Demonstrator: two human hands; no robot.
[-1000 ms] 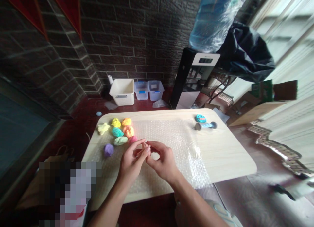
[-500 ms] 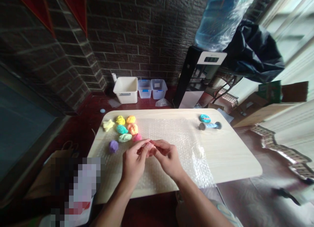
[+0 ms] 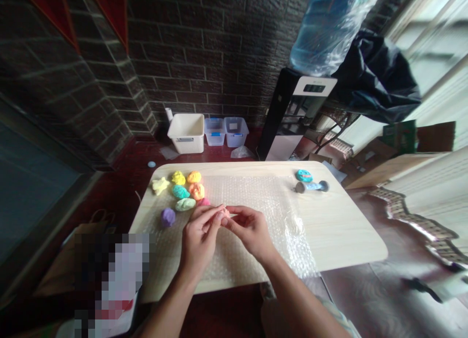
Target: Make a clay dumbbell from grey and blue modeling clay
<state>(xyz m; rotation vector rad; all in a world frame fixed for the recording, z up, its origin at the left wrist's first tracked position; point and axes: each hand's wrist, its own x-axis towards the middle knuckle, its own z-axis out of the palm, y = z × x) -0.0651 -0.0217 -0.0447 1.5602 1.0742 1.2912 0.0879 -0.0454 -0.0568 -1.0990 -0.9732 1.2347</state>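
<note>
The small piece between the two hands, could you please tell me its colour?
Pink; the piece shows in the head view.

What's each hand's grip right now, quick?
Left hand: closed, pinching a small pink lump.
Right hand: closed, pinching the same lump from its other side.

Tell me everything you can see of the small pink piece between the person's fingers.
The pink piece is small, pale pink and matte, and looks like soft modelling clay. The fingertips of the left hand and right hand meet around it and hide much of it, so its full shape cannot be told. From this view it shows against the bubble wrap, near a brighter pink lump.
</note>
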